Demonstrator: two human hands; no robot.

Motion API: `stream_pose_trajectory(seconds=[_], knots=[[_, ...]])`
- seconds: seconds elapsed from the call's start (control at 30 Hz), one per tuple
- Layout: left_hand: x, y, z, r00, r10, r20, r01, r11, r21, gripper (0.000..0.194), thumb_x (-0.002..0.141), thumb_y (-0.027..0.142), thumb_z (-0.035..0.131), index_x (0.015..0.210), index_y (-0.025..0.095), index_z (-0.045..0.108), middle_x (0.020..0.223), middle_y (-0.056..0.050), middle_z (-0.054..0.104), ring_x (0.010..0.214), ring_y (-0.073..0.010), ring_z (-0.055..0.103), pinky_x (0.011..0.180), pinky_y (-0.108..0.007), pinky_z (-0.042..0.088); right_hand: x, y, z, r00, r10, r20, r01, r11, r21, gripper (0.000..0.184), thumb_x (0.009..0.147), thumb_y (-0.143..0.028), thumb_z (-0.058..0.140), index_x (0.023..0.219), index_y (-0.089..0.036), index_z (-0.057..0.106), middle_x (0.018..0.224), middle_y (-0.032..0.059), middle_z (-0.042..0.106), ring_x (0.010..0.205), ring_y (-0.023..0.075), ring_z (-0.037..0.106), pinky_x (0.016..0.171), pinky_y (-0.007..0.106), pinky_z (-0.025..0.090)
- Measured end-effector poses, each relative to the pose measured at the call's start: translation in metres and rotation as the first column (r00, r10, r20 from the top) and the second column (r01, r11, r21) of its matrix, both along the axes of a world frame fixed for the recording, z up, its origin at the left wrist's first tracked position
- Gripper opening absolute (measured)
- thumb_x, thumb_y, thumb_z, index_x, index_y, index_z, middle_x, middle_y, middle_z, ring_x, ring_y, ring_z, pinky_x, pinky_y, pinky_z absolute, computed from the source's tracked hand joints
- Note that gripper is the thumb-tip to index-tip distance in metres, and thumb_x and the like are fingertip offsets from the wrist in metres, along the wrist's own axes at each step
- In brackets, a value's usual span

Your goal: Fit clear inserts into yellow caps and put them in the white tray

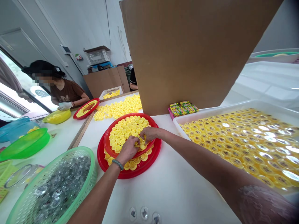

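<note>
A round red tray (106, 139) full of small yellow caps (127, 128) rests on a larger red tray (154, 157), which also holds yellow caps. My left hand (129, 149), a beaded bracelet at its wrist, reaches over the near rim with fingers bent and pinched at the caps. From the right, my right hand (149, 134) comes in, thumb and fingers closed at a yellow cap close to the left fingertips. Exactly which caps are between the fingers is partly hidden. Both hands are nearly touching.
A green basket (90, 155) of clear plastic pieces stands at left; clear discs (144, 213) lie near the front edge. A white tray (184, 132) of filled yellow cups is at right. A cardboard panel (187, 56) rises behind. A person (67, 88) sits at far left.
</note>
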State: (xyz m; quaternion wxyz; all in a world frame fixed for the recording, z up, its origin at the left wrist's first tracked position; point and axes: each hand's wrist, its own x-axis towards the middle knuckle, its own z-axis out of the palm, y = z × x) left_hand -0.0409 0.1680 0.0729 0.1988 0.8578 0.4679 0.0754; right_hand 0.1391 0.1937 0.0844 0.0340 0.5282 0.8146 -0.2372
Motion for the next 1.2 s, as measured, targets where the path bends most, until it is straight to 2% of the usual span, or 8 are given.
stream_pose_trajectory(seconds=[0.33, 0.63, 0.83, 1.03, 1.2], knots=[[0.005, 0.003, -0.003, 0.998, 0.007, 0.057, -0.009, 0.999, 0.036, 0.018, 0.064, 0.01, 0.056, 0.079, 0.019, 0.059, 0.093, -0.004, 0.053, 0.082, -0.0173, 0.055, 0.072, -0.028, 0.04, 0.002, -0.002, -0.004, 0.997, -0.007, -0.08, 0.011, 0.999, 0.047, 0.014, 0.061, -0.022, 0.072, 0.074, -0.016, 0.068, 0.067, -0.0002, 0.064, 0.062, 0.0118, 0.055, 0.05, 0.018, 0.033], [0.003, 0.002, -0.011, 0.996, 0.026, 0.09, -0.034, 0.996, 0.088, 0.013, 0.066, 0.015, 0.058, 0.078, 0.02, 0.056, 0.091, -0.002, 0.054, 0.08, -0.0168, 0.054, 0.067, -0.027, 0.038, 0.003, -0.006, -0.011, 0.99, 0.017, -0.14, 0.005, 0.987, 0.158, 0.011, 0.06, -0.016, 0.074, 0.07, -0.015, 0.069, 0.078, 0.0026, 0.064, 0.07, 0.0129, 0.055, 0.052, 0.018, 0.034], [0.003, 0.004, -0.011, 0.992, 0.054, 0.11, -0.069, 0.988, 0.14, 0.012, 0.067, 0.015, 0.057, 0.078, 0.019, 0.056, 0.09, -0.003, 0.054, 0.08, -0.0173, 0.054, 0.068, -0.027, 0.039, 0.003, -0.005, -0.019, 0.982, 0.023, -0.188, 0.022, 0.972, 0.235, 0.013, 0.06, -0.019, 0.077, 0.07, -0.016, 0.069, 0.087, 0.0037, 0.062, 0.076, 0.014, 0.055, 0.057, 0.018, 0.037], [0.0, 0.007, -0.012, 0.98, 0.109, 0.164, -0.142, 0.969, 0.203, 0.01, 0.07, 0.016, 0.056, 0.079, 0.019, 0.054, 0.091, -0.003, 0.053, 0.08, -0.0173, 0.055, 0.07, -0.029, 0.041, -0.001, -0.005, -0.03, 0.967, 0.001, -0.255, 0.081, 0.946, 0.313, 0.011, 0.067, -0.02, 0.074, 0.075, -0.017, 0.068, 0.097, 0.0044, 0.057, 0.083, 0.0143, 0.055, 0.066, 0.02, 0.04], [-0.001, 0.008, -0.016, 0.977, 0.121, 0.178, -0.157, 0.966, 0.207, 0.009, 0.071, 0.017, 0.058, 0.078, 0.019, 0.053, 0.09, -0.002, 0.053, 0.077, -0.0166, 0.055, 0.068, -0.029, 0.041, -0.002, -0.004, -0.035, 0.957, 0.001, -0.291, 0.099, 0.939, 0.329, 0.014, 0.065, -0.024, 0.077, 0.073, -0.017, 0.067, 0.095, 0.0032, 0.056, 0.082, 0.014, 0.054, 0.066, 0.021, 0.04]])
